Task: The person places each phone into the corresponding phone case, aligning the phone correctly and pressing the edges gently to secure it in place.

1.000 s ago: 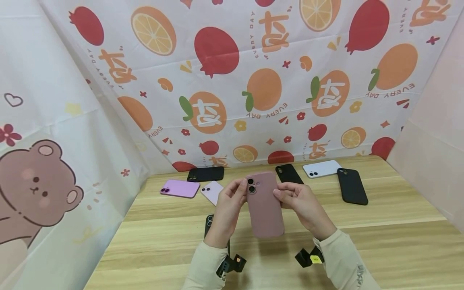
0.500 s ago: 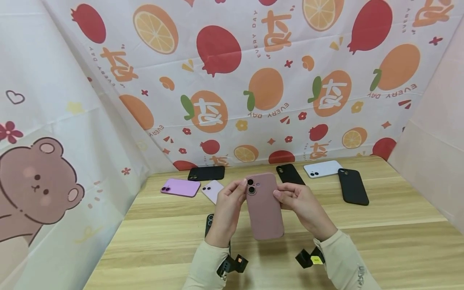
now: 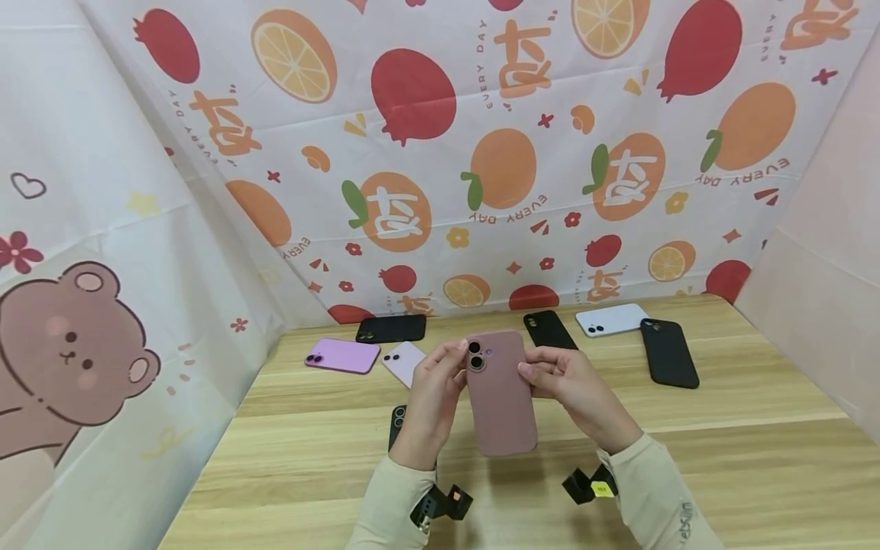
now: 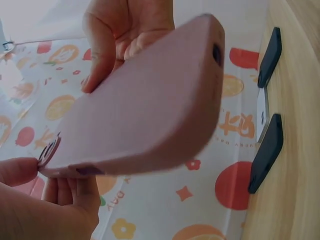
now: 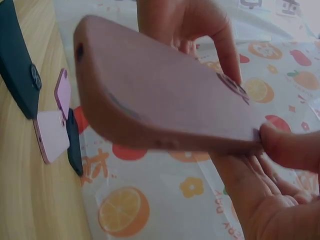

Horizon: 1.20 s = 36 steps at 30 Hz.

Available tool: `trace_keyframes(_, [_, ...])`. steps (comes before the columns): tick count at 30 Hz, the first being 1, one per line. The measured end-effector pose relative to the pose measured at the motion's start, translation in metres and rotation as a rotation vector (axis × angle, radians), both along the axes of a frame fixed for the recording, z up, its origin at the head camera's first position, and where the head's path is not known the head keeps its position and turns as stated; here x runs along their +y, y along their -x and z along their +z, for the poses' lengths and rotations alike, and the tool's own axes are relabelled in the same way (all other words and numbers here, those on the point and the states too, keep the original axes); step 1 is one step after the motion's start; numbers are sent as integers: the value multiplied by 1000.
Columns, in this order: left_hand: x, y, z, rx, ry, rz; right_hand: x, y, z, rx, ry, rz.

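Note:
Both hands hold up a phone in a dusty-pink case [image 3: 503,405], back towards the head camera, two black lenses at its upper left. My left hand [image 3: 435,389] pinches the upper left edge beside the lenses; my right hand [image 3: 574,386] pinches the upper right edge, thumb on the back. In the left wrist view, purple shows through a side cutout of the pink case [image 4: 145,100], and a port opening is at its end. The right wrist view shows the case's bottom corner [image 5: 115,100] close up. The screen side is hidden.
On the wooden table [image 3: 296,458] lie a purple phone [image 3: 342,357], a pale lilac phone [image 3: 403,362], a white phone [image 3: 610,320] and several black ones, including one at the right [image 3: 669,353]. A dark phone [image 3: 396,428] is partly hidden by my left wrist. Fruit-print cloth [image 3: 440,191] hangs behind.
Both hands keep the same grip on the pink phone. Its lower end has dipped slightly in the head view since a second ago; the phones on the table have not moved.

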<state>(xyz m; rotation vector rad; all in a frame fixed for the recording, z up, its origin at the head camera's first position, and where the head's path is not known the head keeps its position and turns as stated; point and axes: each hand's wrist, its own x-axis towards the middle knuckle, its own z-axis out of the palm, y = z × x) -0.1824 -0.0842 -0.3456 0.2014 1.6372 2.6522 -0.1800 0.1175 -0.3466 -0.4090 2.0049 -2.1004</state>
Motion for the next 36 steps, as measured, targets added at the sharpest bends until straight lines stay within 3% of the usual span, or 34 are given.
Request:
trace_keyframes(4, [5,-1,-1,-9,-13,-7,6,3,0,28,-35,-7])
trace_keyframes(9, [10,-1,-3,-24,43,4,9,2,1,61,1,-90])
trace_keyframes(14, [12,-1,-5,-28,48,-6,9,-1,2,86,10,-114])
trace_keyframes(23, [15,-2,-8,-57,70,-60,4,-5,3,-47,70,-262])
trace_keyframes(28, [12,-2,-6,-58,171,-153,7,-4,5,-95,103,-319])
trace_keyframes(32, [5,-4,-6,-68,304,-243,9,-2,6,-112,122,-326])
trace_keyframes(36, [-2,-8,-6,-50,426,-290,11,0,8,-115,131,-332])
